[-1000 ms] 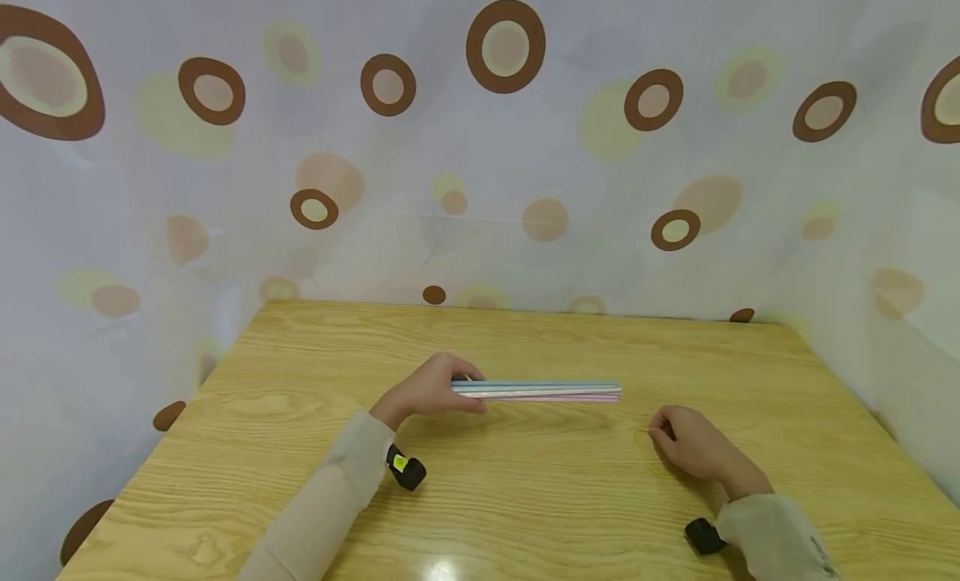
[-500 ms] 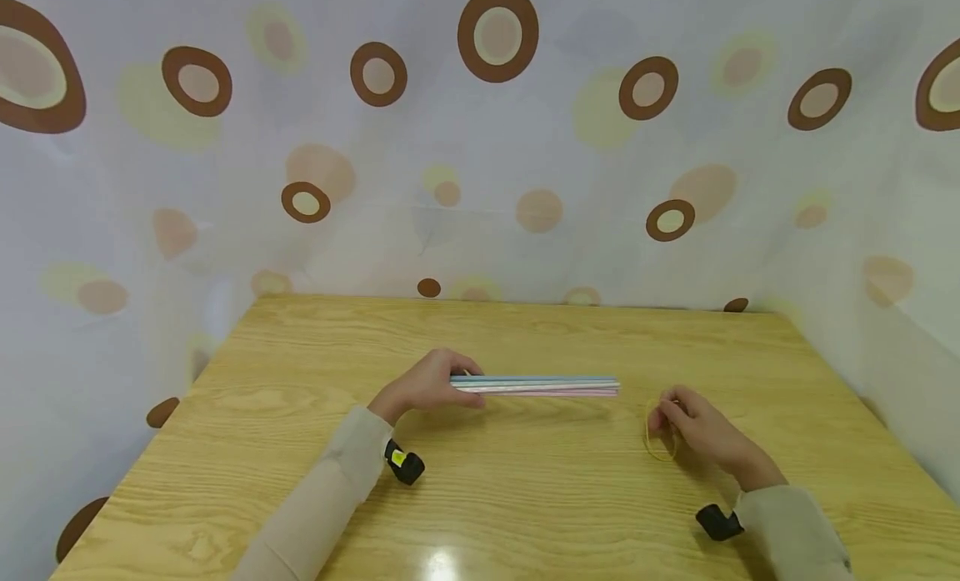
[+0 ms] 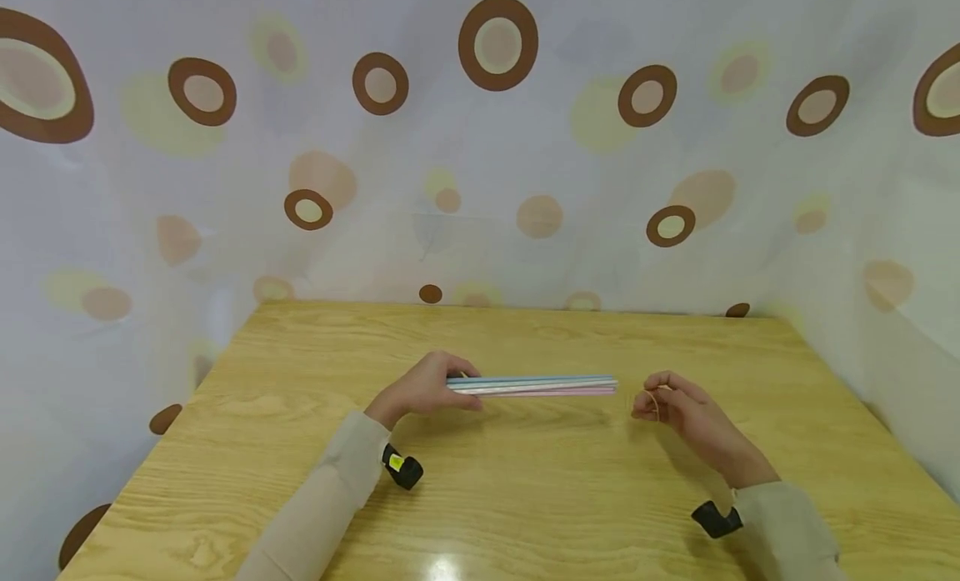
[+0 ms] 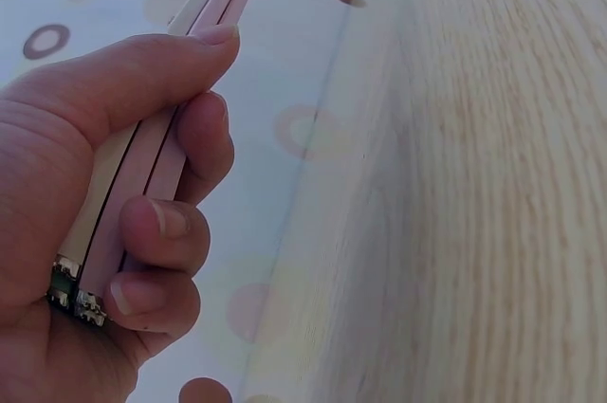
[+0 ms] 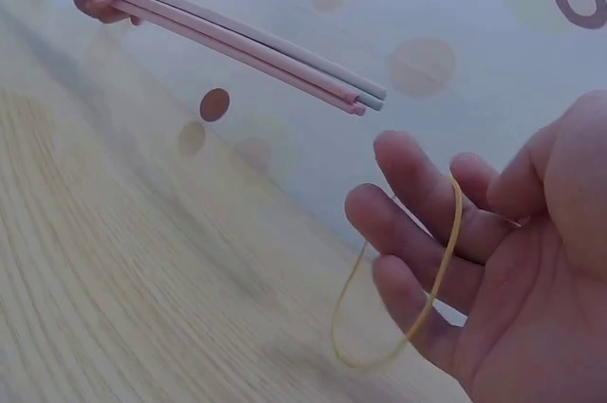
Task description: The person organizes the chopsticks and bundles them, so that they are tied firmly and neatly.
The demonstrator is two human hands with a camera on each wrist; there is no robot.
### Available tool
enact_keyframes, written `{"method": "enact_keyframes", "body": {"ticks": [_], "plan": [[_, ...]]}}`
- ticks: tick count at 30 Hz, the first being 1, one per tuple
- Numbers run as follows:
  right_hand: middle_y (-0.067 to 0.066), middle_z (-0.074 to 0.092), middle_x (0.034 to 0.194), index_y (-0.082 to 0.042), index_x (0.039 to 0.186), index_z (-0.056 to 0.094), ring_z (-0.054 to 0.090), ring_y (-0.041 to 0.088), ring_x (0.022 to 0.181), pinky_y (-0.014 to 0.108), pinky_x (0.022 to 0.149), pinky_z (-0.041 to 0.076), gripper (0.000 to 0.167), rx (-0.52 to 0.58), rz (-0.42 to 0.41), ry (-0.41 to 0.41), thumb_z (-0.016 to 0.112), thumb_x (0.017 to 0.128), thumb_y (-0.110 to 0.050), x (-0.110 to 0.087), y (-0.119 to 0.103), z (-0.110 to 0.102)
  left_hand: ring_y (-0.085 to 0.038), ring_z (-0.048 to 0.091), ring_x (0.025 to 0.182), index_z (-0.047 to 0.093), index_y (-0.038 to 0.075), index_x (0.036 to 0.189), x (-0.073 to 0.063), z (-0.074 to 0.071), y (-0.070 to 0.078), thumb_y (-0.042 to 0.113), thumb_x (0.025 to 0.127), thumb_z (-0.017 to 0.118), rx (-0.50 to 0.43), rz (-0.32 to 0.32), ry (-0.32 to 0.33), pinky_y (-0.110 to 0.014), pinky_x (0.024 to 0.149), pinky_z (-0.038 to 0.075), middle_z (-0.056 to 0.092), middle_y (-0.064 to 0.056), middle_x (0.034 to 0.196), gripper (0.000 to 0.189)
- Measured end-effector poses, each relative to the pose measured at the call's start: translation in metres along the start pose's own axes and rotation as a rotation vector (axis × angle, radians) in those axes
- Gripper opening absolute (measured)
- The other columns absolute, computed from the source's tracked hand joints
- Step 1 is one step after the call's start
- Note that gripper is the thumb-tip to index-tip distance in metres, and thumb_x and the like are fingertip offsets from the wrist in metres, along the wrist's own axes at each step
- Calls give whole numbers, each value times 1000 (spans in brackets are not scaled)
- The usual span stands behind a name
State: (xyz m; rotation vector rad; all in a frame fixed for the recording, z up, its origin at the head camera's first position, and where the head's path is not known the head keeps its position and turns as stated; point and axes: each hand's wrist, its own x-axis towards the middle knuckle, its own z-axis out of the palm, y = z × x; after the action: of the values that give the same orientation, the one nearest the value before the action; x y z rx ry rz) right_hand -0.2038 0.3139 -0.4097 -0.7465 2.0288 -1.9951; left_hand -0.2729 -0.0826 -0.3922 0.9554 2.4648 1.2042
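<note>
My left hand [image 3: 429, 387] grips a bundle of several chopsticks [image 3: 536, 387] at one end, in blue, white and pink. The bundle points right, held above the table. In the left wrist view, thumb and curled fingers wrap the chopsticks [image 4: 142, 156], whose ornate metallic ends show near the palm. A thin yellow rubber band [image 5: 446, 261] hangs as a loop from my right hand [image 5: 531, 251], pinched by thumb and index finger while the other fingers are partly bent. That hand is just right of the chopsticks' free ends, palm turned toward them.
The wood-grain table [image 3: 525, 498] spreads beneath both hands. Behind and beside it hangs a pale sheet [image 3: 585, 181] with brown, yellow and peach circles. A black wrist camera [image 3: 403, 468] sits on the left cuff, another black camera [image 3: 716, 519] on the right.
My right hand has risen and moved slightly left toward the chopsticks' free ends, its fingers spreading more with the rubber band. The left hand and bundle have hardly moved.
</note>
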Motion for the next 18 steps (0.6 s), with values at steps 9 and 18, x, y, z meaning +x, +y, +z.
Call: {"method": "enact_keyframes", "body": {"ticks": [9, 18], "plan": [[-4, 62, 122, -13, 133, 41, 64, 10, 98, 26, 78, 52, 36, 12, -39, -90, 32, 103, 4, 4, 5, -1, -11, 55, 74, 72, 5, 105, 1, 0, 0, 22, 79, 80, 6, 4, 0, -24, 68, 46, 68, -4, 93, 32], [-11, 57, 129, 2, 114, 35, 65, 9, 88, 25, 63, 49, 12, -100, -38, -9, 37, 102, 1, 4, 3, 5, -11, 55, 75, 72, 5, 106, 0, 0, 1, 22, 80, 80, -1, 12, -4, -24, 68, 46, 69, -5, 96, 32]]}}
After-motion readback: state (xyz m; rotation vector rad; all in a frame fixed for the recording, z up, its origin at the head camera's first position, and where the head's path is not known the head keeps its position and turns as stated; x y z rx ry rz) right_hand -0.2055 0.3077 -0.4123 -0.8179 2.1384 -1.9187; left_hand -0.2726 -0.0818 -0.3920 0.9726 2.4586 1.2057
